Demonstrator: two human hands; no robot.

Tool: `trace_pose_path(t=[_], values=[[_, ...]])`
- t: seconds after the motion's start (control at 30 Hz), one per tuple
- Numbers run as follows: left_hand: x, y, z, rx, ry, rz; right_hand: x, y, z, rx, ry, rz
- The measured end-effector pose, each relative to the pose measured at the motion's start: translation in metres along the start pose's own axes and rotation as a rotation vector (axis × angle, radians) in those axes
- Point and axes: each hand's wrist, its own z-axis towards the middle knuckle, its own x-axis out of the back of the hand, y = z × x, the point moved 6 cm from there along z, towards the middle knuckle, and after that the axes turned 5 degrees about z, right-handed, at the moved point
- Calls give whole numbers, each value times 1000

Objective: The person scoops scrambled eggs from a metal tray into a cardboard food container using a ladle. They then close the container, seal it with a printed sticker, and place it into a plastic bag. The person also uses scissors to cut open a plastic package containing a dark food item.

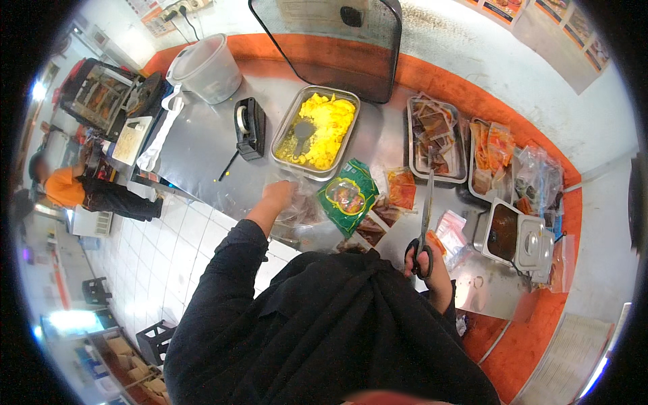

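Observation:
My right hand (439, 270) grips a pair of scissors (426, 219) by its black handles, blades pointing away from me. Fingers closed, my left hand (277, 195) holds a crumpled clear plastic bag (300, 208) at the table's front edge. Between the hands lies a green packet (356, 221) with a see-through window. Orange sauce sachets (402, 187) and dark brown sachets (370, 231) lie beside and partly under it. Just beyond my left hand, a metal tray (277, 150) holds yellow food and a grey scoop (304, 131). Pink and white plastic bags (451, 226) lie near the scissors.
Trays of brown sachets (432, 131) and orange sachets (498, 145) stand at the back right, near a metal container (480, 233) of brown sauce. A black tape dispenser (250, 131) and clear bucket (208, 71) are left. A person in orange (65, 185) stands far left.

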Motion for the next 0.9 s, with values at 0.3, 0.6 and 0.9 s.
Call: trace_pose_path(t=[0.3,0.6,0.9], values=[[-23,-12,7,-95,132,-131,1,1,-16,66,19,48],[-32,-19,19,-17,108,-92,3,5,-22,100,44,3],[9,-4,-4,34,112,-43,6,10,-31,124,53,9]])
